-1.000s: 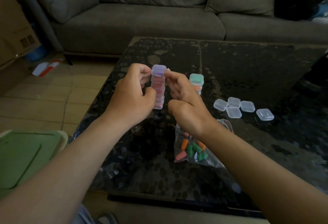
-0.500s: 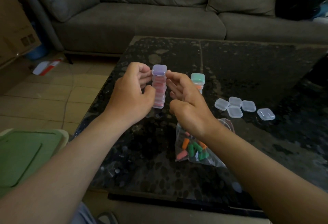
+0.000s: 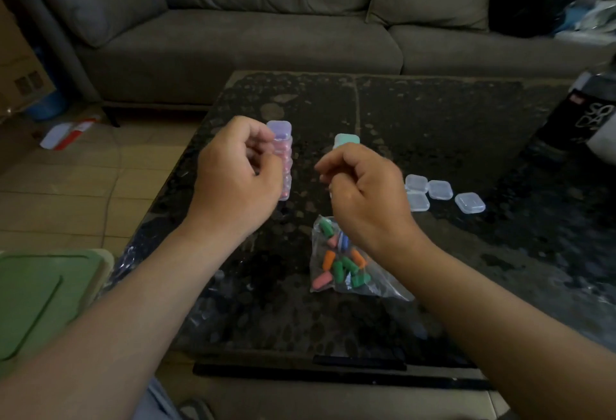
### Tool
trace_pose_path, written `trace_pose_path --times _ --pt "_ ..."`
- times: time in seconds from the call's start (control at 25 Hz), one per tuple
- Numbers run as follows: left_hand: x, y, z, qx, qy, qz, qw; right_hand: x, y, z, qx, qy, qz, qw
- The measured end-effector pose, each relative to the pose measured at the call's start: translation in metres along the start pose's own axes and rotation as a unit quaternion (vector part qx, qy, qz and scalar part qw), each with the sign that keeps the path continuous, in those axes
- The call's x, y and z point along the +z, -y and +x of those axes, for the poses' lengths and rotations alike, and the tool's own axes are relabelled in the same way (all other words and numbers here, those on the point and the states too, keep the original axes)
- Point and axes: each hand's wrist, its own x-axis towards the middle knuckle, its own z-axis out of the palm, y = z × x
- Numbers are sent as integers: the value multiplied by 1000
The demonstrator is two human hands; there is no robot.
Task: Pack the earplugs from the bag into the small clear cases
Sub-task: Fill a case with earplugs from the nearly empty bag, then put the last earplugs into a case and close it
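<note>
fingers (image 3: 263, 139) of left hand (image 3: 233, 179) overlap pink stack (image 3: 286, 186), grip unclear; teal stack (image 3: 346, 139) half-hidden

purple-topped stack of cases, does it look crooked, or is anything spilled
Nothing stands out. The purple-topped stack stands about upright beside the left hand, and the loose earplugs in view lie inside the bag.

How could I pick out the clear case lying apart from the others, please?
Start at the dark table before the grey sofa. Right of the right hand sits a cluster of small clear cases; the lone case lies apart, farthest right.
</note>
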Motion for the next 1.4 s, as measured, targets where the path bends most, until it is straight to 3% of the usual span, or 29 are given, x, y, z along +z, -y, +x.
trace_pose_path --times 0.2,0.4,0.64,0.8,1.16,1.32,1.4 --pt "24 -9 -18 65 107 5 992 -50 -17 1 69 -63 -99 991" --pt "43 -14 -30 66 226 47 971 -91 -61 2 192 46 -287 937" --pt "61 -22 -39 59 291 80 951 -96 -84 -4 174 103 -363 909" --pt "68 -21 -40 59 300 78 949 -94 -89 -5 139 130 -366 911" --pt "70 -14 -41 68 302 70 948 -79 -84 -6 136 69 -382 912" --pt "65 -17 -39 57 286 61 955 -84 -72 -4 151 24 -217 964" --pt "62 -20 -37 14 272 29 962 -86 -58 -8 116 10 -131 985"
